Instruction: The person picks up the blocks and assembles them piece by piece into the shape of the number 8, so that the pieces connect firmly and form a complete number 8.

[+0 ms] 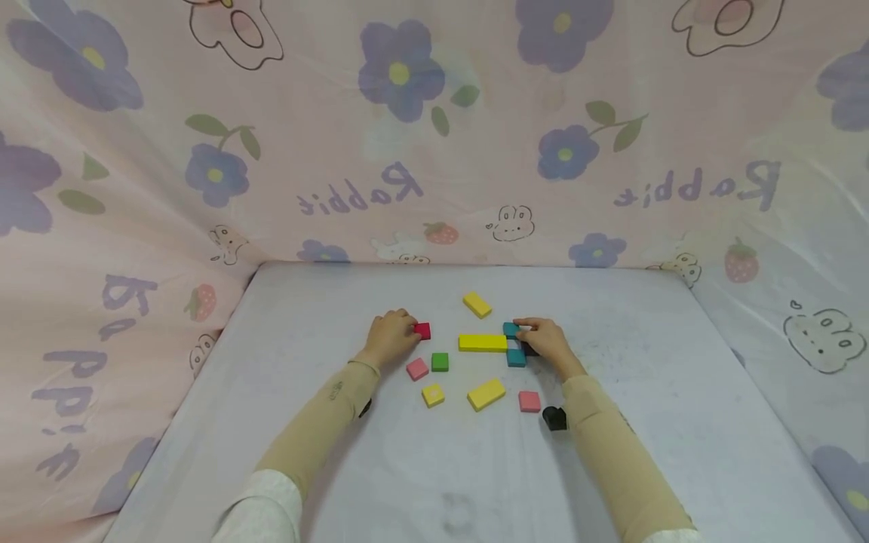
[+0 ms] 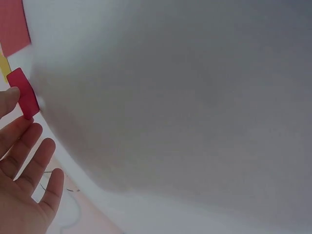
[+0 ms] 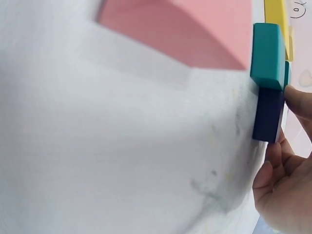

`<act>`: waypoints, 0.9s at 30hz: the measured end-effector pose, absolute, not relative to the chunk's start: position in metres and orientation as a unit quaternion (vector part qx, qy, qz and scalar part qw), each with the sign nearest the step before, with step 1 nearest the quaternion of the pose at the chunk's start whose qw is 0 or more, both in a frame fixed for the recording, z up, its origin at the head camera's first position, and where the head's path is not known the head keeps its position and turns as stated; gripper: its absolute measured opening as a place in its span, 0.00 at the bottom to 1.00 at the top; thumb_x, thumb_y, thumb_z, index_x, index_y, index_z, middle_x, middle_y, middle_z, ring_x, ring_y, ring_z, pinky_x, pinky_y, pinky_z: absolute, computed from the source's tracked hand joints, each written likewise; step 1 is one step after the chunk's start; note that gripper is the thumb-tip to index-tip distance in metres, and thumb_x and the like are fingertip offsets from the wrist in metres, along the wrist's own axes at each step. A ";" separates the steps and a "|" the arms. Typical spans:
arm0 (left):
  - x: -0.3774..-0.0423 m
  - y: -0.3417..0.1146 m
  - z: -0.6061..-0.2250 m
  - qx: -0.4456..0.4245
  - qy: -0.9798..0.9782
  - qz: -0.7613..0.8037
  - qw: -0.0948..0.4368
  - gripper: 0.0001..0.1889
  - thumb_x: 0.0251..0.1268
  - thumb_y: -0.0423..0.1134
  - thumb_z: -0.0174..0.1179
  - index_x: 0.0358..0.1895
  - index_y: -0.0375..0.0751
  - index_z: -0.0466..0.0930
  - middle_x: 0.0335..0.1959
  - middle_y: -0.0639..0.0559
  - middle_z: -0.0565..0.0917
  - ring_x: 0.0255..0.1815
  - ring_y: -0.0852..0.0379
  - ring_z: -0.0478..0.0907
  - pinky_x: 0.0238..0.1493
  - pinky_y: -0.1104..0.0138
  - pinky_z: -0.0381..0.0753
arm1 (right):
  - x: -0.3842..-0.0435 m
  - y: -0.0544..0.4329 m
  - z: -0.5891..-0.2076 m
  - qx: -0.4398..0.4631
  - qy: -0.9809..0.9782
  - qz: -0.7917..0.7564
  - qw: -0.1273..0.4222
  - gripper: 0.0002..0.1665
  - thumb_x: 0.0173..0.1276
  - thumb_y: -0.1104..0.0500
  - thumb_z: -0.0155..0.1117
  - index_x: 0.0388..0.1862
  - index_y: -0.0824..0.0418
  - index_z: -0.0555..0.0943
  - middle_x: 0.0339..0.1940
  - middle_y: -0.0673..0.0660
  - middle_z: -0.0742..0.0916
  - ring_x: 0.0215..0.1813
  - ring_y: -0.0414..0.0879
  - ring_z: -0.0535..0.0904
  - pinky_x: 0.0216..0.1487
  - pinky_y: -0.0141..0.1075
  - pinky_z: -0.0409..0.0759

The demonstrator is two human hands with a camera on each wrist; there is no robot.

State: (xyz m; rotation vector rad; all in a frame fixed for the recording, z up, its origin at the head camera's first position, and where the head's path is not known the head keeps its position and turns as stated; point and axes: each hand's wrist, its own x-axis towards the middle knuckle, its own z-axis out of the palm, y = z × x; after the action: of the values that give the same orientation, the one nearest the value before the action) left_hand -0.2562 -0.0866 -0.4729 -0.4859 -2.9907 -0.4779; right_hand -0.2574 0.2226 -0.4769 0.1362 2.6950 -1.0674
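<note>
Between thumb and index finger, my left hand (image 1: 392, 335) pinches a small red block (image 2: 24, 95); the other fingers spread below it in the left wrist view. At the right end of a long yellow block (image 1: 482, 343), my right hand (image 1: 546, 341) pinches the farther teal block (image 1: 511, 329) by its right side. A nearer teal block (image 1: 516, 358) lies just below it in the head view. The dark block (image 3: 268, 114) sits against this nearer one, right under my right thumb. My right index fingertip is hidden in the right wrist view.
A yellow block (image 1: 477, 305) lies at the back. Nearer are a green block (image 1: 440, 362), pink blocks (image 1: 417, 369) (image 1: 529, 401), a small yellow block (image 1: 433, 395) and a larger yellow block (image 1: 486, 394). A black piece (image 1: 554, 418) lies by the right forearm. Patterned fabric (image 1: 475, 166) walls the table.
</note>
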 end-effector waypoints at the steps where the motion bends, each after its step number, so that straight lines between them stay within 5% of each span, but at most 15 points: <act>1: -0.257 -0.084 -0.473 -0.159 -0.975 -0.152 0.036 0.13 0.59 0.43 0.62 0.44 0.43 0.83 0.41 0.49 0.83 0.45 0.50 0.79 0.47 0.53 0.74 | -0.258 0.223 -0.477 0.047 0.921 -0.367 0.119 0.24 0.68 0.54 0.53 0.63 0.54 0.73 0.64 0.68 0.73 0.61 0.60 0.70 0.60 0.54 0.69; 27: -0.269 -0.041 -0.476 -0.201 -0.976 -0.080 0.017 0.16 0.64 0.49 0.56 0.50 0.46 0.81 0.45 0.52 0.82 0.44 0.54 0.78 0.51 0.56 0.74 | -0.257 0.222 -0.478 0.045 0.921 -0.369 0.118 0.24 0.68 0.54 0.53 0.63 0.55 0.73 0.64 0.67 0.74 0.61 0.60 0.70 0.61 0.53 0.68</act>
State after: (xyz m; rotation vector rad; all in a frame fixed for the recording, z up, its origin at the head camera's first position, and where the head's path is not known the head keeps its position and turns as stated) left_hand -0.2695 -0.0412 -0.4755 -0.6254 -3.0328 -0.2486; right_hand -0.2567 0.2220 -0.4778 0.1306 2.6937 -1.0781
